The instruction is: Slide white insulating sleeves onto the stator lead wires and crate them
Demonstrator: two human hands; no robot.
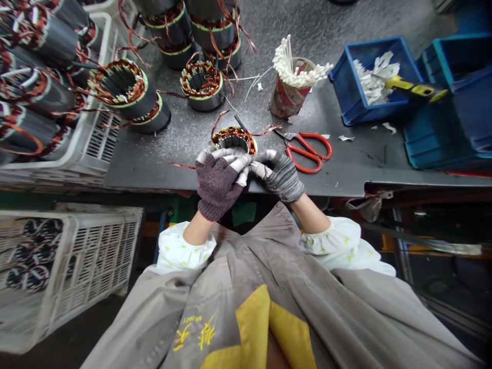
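Grey tabletop spreads beyond both hands, with a white crate of metal cylinders well to their left and a blue bin of paper scraps well to their right. Ahead and rightward stands a cup of white ties. Gloved, the left hand and right hand nearly meet, fingers bent over the near edge of a copper-wound ring directly before them; I can't tell what, if anything, the fingertips pinch. Red-handled scissors lie just beside the right hand, blades towards the ring. One loose wire strays out near those blades: I'd worry that a rightward tug could snag or nick it, and that uneven pressure on the near edge might tip the ring.
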